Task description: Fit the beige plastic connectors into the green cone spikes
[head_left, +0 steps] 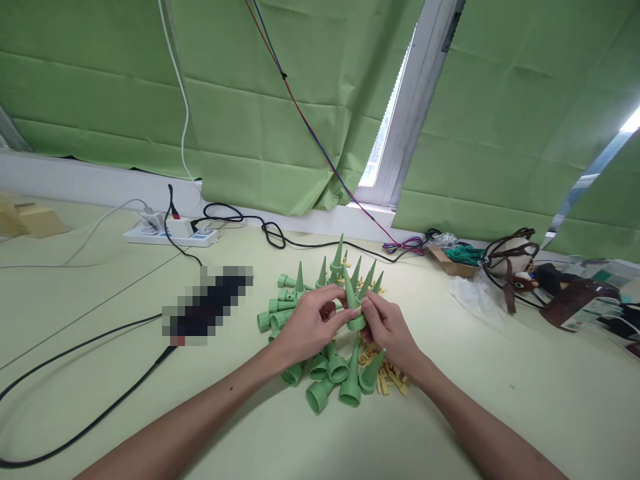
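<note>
A green plastic cone spike is held upright, point up, above the table between both hands. My left hand pinches its base from the left with curled fingers. My right hand grips the same base from the right. Under and around the hands lies a heap of several more green cones, some standing, some on their sides. Small yellowish plastic pieces are scattered beneath my right wrist.
A white power strip with plugs and black cables lies at the left. A blurred dark object sits left of the heap. Clear plastic bag, a cardboard tray and brown straps clutter the right. Green curtains hang behind.
</note>
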`<control>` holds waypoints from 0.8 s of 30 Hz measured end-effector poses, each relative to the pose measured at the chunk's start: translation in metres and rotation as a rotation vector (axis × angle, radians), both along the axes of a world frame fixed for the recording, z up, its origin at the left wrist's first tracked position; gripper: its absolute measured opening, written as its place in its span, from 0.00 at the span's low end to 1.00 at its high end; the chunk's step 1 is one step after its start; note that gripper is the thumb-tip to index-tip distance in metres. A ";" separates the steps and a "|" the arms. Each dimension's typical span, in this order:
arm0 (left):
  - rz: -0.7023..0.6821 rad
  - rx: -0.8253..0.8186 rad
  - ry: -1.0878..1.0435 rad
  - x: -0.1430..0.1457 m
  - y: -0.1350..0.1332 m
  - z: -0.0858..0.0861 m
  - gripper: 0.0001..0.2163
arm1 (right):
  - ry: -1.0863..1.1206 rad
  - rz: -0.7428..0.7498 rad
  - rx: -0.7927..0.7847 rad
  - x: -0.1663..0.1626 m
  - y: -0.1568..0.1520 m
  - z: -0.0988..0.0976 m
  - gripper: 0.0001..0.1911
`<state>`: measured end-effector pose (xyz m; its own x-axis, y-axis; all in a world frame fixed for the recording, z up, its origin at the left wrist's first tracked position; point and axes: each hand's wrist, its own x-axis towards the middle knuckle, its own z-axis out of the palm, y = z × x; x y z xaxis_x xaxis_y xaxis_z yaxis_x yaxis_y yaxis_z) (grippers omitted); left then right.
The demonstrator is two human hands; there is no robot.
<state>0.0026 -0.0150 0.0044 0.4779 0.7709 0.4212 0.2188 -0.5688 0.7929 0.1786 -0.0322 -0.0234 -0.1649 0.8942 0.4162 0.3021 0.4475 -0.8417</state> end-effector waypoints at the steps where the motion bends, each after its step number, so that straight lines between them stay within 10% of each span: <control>1: 0.000 0.023 0.004 0.000 0.000 0.000 0.09 | -0.014 -0.007 0.006 0.000 0.000 0.000 0.20; 16: -0.006 0.513 0.190 -0.002 0.003 -0.016 0.04 | -0.074 -0.083 -0.073 -0.004 -0.003 0.007 0.29; 24: 0.048 0.453 0.203 0.000 0.004 -0.016 0.08 | 0.151 -0.054 -0.212 -0.005 0.004 0.001 0.29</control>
<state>0.0026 -0.0111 -0.0115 0.5530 0.5555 0.6210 0.3775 -0.8315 0.4076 0.1739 -0.0277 -0.0226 -0.0651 0.9698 0.2351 0.1844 0.2433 -0.9523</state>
